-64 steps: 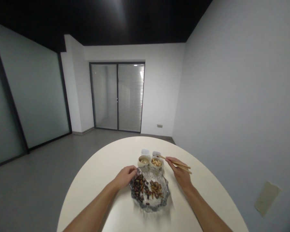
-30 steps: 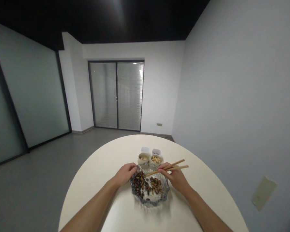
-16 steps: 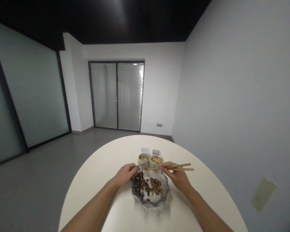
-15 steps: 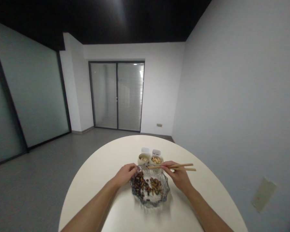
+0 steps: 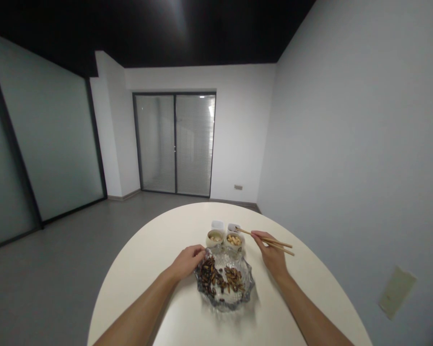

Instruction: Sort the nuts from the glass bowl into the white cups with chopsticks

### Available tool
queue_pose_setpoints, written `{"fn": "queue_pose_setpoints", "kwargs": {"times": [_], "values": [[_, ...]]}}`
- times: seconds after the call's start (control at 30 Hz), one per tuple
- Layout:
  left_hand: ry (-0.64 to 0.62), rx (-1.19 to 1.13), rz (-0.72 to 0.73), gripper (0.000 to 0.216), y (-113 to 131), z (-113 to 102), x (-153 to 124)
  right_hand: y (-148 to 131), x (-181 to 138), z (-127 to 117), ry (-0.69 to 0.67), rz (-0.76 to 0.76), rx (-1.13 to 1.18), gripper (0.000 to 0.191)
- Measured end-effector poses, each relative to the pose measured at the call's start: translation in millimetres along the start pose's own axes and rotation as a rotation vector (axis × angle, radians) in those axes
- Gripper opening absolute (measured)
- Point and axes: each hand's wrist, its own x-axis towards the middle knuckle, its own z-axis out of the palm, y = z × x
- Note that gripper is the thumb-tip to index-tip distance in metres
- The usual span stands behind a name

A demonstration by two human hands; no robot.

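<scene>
My right hand (image 5: 272,252) is closed around a pair of wooden chopsticks (image 5: 279,244). Their tips reach the small white container (image 5: 234,228) at the back right; whether anything is pinched between them is too small to tell. With its fingers curled on the left rim, my left hand (image 5: 188,261) grips a scalloped clear glass bowl (image 5: 250,283). Dark brown, elongated pieces (image 5: 208,274) lie in the bowl's left part. Lighter brown pieces (image 5: 234,278) form a second heap on the right, with a few dark ones between.
Behind the bowl stand a round pot (image 5: 215,238) with pale pieces inside and another round pot (image 5: 234,240) holding light yellow-brown pieces. A second white container (image 5: 217,225) is at the back left. All rest on a round cream table (image 5: 137,269) near a white wall (image 5: 346,144).
My right hand has moved away from me and slightly right, carrying the chopstick tips from above the bowl's far rim to the back right white container. My left hand stays at the rim.
</scene>
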Motion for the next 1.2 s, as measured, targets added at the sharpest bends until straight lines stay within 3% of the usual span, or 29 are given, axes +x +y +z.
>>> {"fn": "queue_pose_setpoints", "kwargs": {"times": [0.2,0.43,0.5,0.67,0.77,0.93,1.2], "values": [[0.004,0.010,0.004,0.035,2,0,-2,5,1,-2,-0.032,0.046,-0.007,0.037],[0.007,0.011,0.016,0.036,1,1,0,-18,7,-18,0.044,0.089,-0.007,0.037],[0.005,0.001,0.014,0.036,0,2,0,-24,7,-24,-0.027,0.110,0.043,0.039],[0.005,-0.017,0.007,0.036,-1,3,0,-37,4,-33,-0.405,0.168,0.139,0.042],[0.007,-0.016,0.009,0.036,-1,3,0,-43,0,-34,-0.514,0.165,0.131,0.042],[0.007,-0.005,0.003,0.037,-1,2,-1,-54,-5,-31,-0.606,0.141,0.114,0.035],[0.008,0.006,0.011,0.037,-1,1,-1,-50,-8,-17,-0.561,0.092,0.129,0.027]]}}
